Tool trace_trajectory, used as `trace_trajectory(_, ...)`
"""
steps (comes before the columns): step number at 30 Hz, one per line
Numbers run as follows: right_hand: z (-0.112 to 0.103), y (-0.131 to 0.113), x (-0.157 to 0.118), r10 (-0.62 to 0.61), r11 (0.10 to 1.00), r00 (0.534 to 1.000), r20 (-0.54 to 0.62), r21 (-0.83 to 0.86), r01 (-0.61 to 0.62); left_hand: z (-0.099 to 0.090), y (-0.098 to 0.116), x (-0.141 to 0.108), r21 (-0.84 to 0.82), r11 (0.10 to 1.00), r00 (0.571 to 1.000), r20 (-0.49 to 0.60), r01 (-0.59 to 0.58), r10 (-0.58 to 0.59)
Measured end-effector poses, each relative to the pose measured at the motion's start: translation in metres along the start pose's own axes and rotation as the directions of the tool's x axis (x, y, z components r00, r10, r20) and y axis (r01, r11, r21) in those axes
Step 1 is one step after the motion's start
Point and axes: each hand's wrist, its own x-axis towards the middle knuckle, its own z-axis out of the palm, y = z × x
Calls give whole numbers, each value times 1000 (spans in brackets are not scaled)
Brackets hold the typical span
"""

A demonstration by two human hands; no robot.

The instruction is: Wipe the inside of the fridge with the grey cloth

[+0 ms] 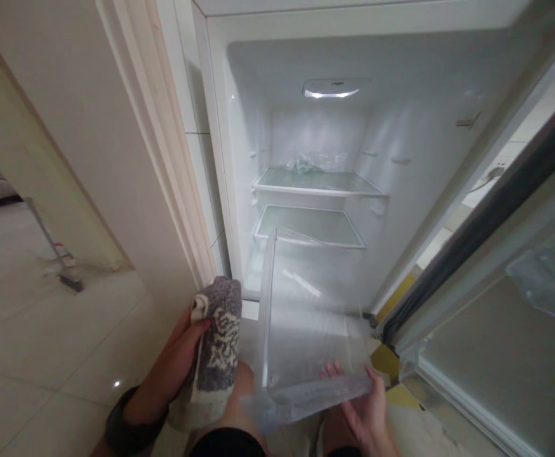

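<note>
Clock: directions are taken from the middle of the view, with 12 at the top.
Left hand point(187, 343): seen between 7 and 8 o'clock; a folded towel point(218, 343) is grasped, with the thumb laid over its side.
Towel: lies at 7 o'clock, just beside the drawer; grey, with cream pattern and edging.
Right hand point(366, 406): seen at 5 o'clock; the near end of a clear plastic drawer point(306, 292) is gripped, and some fingers are seen through the plastic.
Drawer: held at 5 o'clock, before the fridge opening; whether its far end is supported cannot be told.
Fridge point(354, 24): stands open; its light point(332, 91) is lit at 1 o'clock.
Upper shelf point(339, 183): a crumpled clear bag point(313, 162) is carried.
Lower shelf point(313, 222): set beneath the upper one.
Fridge door point(491, 330): swung open, between 3 and 4 o'clock.
Floor point(101, 324): a broom point(70, 281) is seen near 9 o'clock.
</note>
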Motion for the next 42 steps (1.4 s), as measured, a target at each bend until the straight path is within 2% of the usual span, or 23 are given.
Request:
trace_trajectory(2,7,5,-4,11,1000,999,36,29,-12,5,35,8,267,940,977,56,-212,204)
trace_trajectory(4,10,8,-7,24,999,997,68,42,-27,21,69,16,440,809,920,143,-390,366)
trace_trajectory(6,12,10,-8,53,998,995,79,40,-57,46,98,25,509,648,818,254,-567,516)
trace_trajectory(8,11,13,-7,84,996,992,97,30,-87,72,118,35,540,438,673,383,-719,633)
trace_trajectory(9,11,15,-7,91,995,990,104,27,-94,84,124,39,553,332,606,440,-764,662)
trace_trajectory(10,11,17,-6,89,995,990,106,28,-92,94,127,42,564,247,562,494,-788,664)
trace_trajectory(11,11,19,-5,76,996,992,103,32,-80,101,128,43,570,180,533,546,-802,646)
trace_trajectory(12,11,21,-5,58,997,994,97,38,-62,106,126,41,570,133,522,602,-811,604)
trace_trajectory(14,12,23,-3,27,998,996,80,48,-31,107,118,28,564,91,533,698,-821,478)
trace_trajectory(16,13,20,-3,13,999,997,78,50,-17,101,105,4,550,132,559,758,-825,335)
trace_trajectory(19,16,10,-4,-22,999,997,72,50,18,88,85,-39,552,256,601,779,-793,181)
trace_trajectory(21,17,3,-7,-48,998,998,43,53,46,81,75,-62,572,261,611,786,-777,98)
trace_trajectory(23,16,0,-11,-35,998,999,0,47,35,78,70,-74,584,232,608,793,-778,42)
trace_trajectory(25,13,0,-12,11,999,1000,2,31,-11,81,71,-72,572,224,596,801,-789,59)
trace_trajectory(27,9,2,-11,40,999,998,48,25,-42,90,76,-58,578,188,606,778,-794,166)
trace_trajectory(29,6,6,-10,27,999,996,81,35,-30,101,83,-37,637,92,630,712,-765,310)
trace_trajectory(31,7,9,-8,-16,999,998,65,50,12,109,89,-15,717,-10,645,633,-697,428)
trace_trajectory(33,11,9,-10,-53,997,998,35,55,51,107,90,2,773,-32,651,555,-633,518)
trace_trajectory(35,18,8,-13,-87,995,996,9,47,86,93,86,11,804,32,664,467,-594,584)
trace_trajectory(38,29,5,-20,-152,988,988,-25,16,153,60,72,10,819,188,709,325,-541,626)
trace_trajectory(40,36,6,-24,-182,983,982,-52,6,183,41,58,2,787,331,764,257,-521,592)
trace_trajectory(42,43,10,-26,-223,975,973,-60,5,223,28,43,-9,695,525,841,222,-492,494)
